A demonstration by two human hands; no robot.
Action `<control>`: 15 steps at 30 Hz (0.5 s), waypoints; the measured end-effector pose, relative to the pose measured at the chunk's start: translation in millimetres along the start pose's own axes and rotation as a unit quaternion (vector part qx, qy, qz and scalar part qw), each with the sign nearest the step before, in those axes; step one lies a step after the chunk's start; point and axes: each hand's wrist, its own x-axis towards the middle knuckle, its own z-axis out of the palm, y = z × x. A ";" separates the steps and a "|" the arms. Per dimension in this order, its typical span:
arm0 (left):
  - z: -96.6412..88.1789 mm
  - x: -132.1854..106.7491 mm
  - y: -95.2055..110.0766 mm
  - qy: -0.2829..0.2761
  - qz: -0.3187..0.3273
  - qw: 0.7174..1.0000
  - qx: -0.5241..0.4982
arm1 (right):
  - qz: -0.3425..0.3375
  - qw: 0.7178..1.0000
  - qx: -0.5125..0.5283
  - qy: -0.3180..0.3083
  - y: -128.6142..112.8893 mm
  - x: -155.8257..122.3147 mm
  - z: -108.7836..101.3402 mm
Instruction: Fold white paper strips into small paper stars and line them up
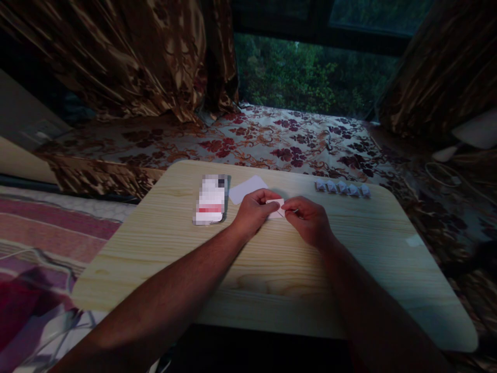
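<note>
Both my hands meet over the middle of a light wooden table [272, 269]. My left hand [254, 211] pinches the left side of a small white paper slip [276, 207]. My right hand [308, 220] pinches the slip's right edge with its fingertips pressed together. The slip lies low over the tabletop, partly folded and partly hidden by my fingers. A flat white sheet of paper [247, 188] rests just behind my left hand.
A row of several small folded paper pieces [342, 188] lies at the table's far right. A blurred white and red pack [210, 200] sits at the far left. Floral cloth [279, 137], curtains and a window lie beyond; striped bedding [42, 243] is at left.
</note>
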 end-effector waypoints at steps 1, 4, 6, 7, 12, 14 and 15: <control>0.1 0.1 0.2 -0.001 0.000 1.000 -0.002 | 0.004 1.000 0.001 0.000 -0.4 -0.1 -0.1; 0.0 0.0 0.4 -0.005 -0.002 1.000 -0.014 | 0.009 1.000 0.006 0.002 -1.7 -0.1 -0.5; -0.2 -0.3 0.1 -0.008 -0.001 1.000 -0.015 | 0.004 1.000 0.007 0.001 -2.2 0.1 -0.8; -0.2 -0.4 -0.1 -0.008 0.001 1.000 -0.014 | 0.002 1.000 0.007 -0.002 -2.2 0.2 -1.0; 0.4 0.0 -0.4 -0.003 -0.005 1.000 -0.023 | 0.007 1.000 0.007 -0.013 0.3 0.2 -1.6; 0.8 0.4 0.4 -0.008 -0.011 0.999 -0.038 | -0.002 1.000 0.007 -0.016 1.6 0.1 -1.6; 1.0 0.5 0.9 -0.011 -0.014 0.999 -0.045 | -0.009 1.000 0.007 -0.018 2.0 0.1 -1.7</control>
